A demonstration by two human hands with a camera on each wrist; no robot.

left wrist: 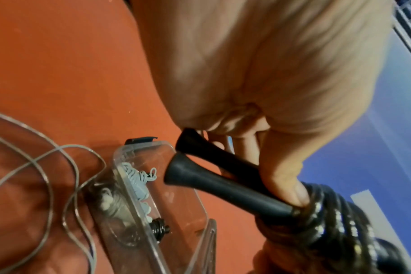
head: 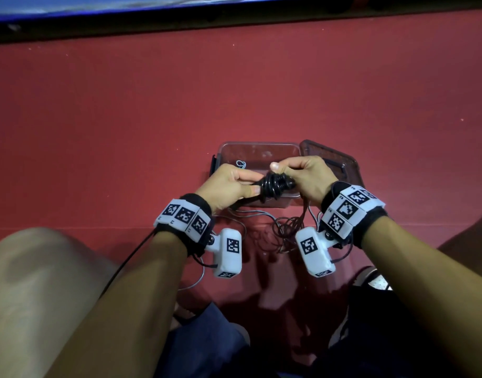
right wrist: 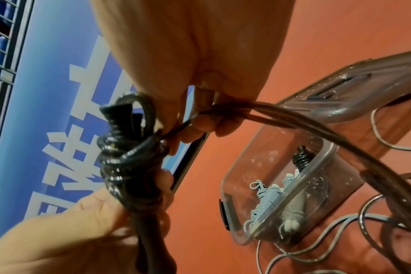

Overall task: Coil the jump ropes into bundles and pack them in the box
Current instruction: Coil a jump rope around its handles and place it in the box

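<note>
- The left hand (head: 229, 186), left of centre in the head view, grips the two black handles (left wrist: 214, 178) of the black jump rope (head: 275, 186); in the left wrist view the thumb lies across both handles, whose flared ends point to the left of the frame.
- The black jump rope is partly wound — several glossy turns wrap tight around the handles, held in the air between the two hands at the middle of the head view, just over the near edge of the box (head: 261, 151).
- The right hand (head: 308, 175), right of centre, has its fingers curled around the loose run of that rope; in the right wrist view the cord (right wrist: 282, 115) passes out from under the fingers and sweeps down to the lower right of the frame.
- The rest of the dark cord lies in loose loops (head: 286, 230) on the red floor (head: 234, 91), below the hands in the head view.
- The clear box sits open on the floor behind the hands; inside it — seen in the right wrist view — lie a coiled light blue rope bundle (right wrist: 268, 194) and a coiled black bundle (right wrist: 302, 157).
- The lid (head: 335, 159) rests tilted against the box's right side.
- A grey rope (left wrist: 47, 166) lies uncoiled on the floor, at the left of the left wrist view beside the box.
</note>
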